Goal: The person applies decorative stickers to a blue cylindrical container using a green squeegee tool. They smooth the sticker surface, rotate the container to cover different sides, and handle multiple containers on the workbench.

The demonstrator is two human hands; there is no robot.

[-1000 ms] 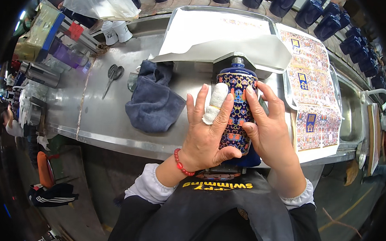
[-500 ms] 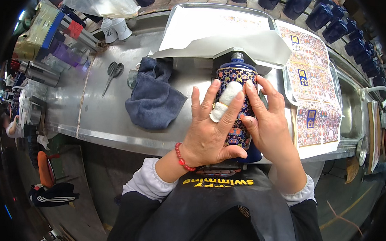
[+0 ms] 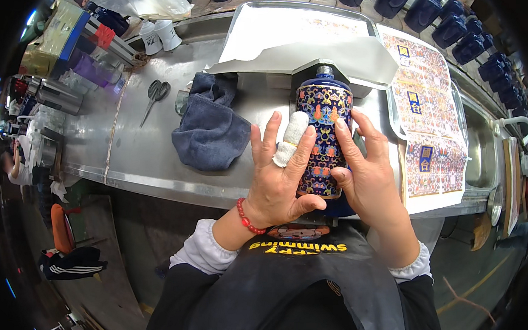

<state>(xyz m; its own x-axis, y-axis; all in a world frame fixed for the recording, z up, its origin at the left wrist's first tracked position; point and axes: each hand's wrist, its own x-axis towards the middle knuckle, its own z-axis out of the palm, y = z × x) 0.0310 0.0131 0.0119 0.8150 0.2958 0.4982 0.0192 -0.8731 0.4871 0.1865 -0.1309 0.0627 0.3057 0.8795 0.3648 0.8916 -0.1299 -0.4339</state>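
A dark blue bottle (image 3: 320,141) with a colourful floral pattern lies on its back in front of me, its neck pointing away against a dark angular rest (image 3: 305,68). My left hand (image 3: 278,178) is open at the bottle's left side, fingers spread, the index finger and thumb along its edge. A white cloth finger cover (image 3: 292,136) wraps one of its fingers. My right hand (image 3: 368,170) is open too, with index fingertip and thumb touching the bottle's right side. Left of the hands lies a crumpled blue-grey cloth (image 3: 209,132).
Scissors (image 3: 155,99) lie on the steel table (image 3: 139,158) at the left. A metal tray (image 3: 242,11) with white paper stands behind the bottle. Patterned printed sheets (image 3: 435,150) lie at the right, beside a sink (image 3: 483,146). Several blue bottles (image 3: 424,12) line the far side.
My left hand has slid left off the bottle's front to its edge, showing more of the pattern. My right hand's fingers have shifted slightly down.
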